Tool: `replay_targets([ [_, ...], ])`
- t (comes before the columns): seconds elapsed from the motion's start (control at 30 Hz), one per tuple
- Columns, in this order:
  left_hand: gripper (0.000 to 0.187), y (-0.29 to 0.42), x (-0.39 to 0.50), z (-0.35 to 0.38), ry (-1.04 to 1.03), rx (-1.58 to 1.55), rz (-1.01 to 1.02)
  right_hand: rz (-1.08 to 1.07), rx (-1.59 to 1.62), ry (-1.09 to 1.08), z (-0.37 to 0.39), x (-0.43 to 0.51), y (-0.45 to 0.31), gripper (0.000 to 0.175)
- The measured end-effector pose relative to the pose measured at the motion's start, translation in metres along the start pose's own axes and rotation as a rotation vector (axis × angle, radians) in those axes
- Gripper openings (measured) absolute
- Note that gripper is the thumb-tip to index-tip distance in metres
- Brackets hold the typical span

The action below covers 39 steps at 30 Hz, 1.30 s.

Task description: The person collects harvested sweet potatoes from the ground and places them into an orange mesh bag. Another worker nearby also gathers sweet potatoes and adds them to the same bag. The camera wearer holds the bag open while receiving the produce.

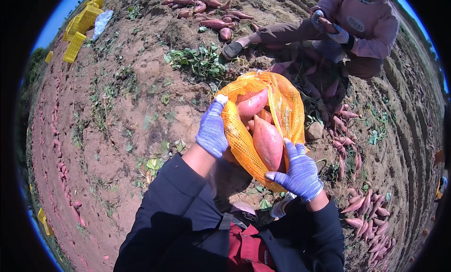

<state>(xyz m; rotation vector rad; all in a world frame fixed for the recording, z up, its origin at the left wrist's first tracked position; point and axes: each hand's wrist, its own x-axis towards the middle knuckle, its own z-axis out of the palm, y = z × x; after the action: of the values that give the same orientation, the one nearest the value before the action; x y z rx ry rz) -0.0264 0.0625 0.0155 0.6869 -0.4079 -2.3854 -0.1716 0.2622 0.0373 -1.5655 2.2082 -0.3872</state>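
Note:
An orange mesh bag (243, 145) hangs in front of me with its mouth spread, and sweet potatoes fill it. One large pink sweet potato (267, 143) lies uppermost, nearest to me. Another sweet potato (252, 103) rests behind it, partly under the mesh. My left hand (212, 129), in a purple-and-white knit glove, grips the bag's left rim. My right hand (297, 173), gloved alike, holds the bag's near right rim, its fingers beside the large sweet potato. The lower part of the bag is hidden.
A seated person (366, 29) at the upper right holds a sweet potato in gloved hands. Piles of sweet potatoes lie at the top (215, 23) and lower right (370, 219). Leafy vines (199, 60) and a stone (314, 131) lie on the soil. Yellow crates (74, 46) stand far left.

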Motion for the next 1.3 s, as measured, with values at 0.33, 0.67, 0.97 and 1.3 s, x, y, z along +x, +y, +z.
replay_targets([
  [0.33, 0.047, 0.002, -0.009, 0.005, -0.054, 0.023, -0.023, -0.24, 0.047, 0.37, 0.017, 0.012, 0.011, 0.069],
  [0.67, 0.045, -0.009, -0.023, 0.021, -0.104, 0.263, 0.072, -0.243, -0.061, 0.399, 0.013, 0.042, -0.004, 0.058],
  [0.97, 0.047, -0.005, 0.005, 0.0, -0.13, 0.194, 0.296, -0.4, -0.118, 0.267, 0.028, 0.034, -0.001, 0.055],
  [1.3, 0.044, 0.004, 0.002, 0.0, -0.047, 0.305, 0.307, -0.168, 0.496, 0.37, 0.032, 0.033, 0.014, 0.051],
])
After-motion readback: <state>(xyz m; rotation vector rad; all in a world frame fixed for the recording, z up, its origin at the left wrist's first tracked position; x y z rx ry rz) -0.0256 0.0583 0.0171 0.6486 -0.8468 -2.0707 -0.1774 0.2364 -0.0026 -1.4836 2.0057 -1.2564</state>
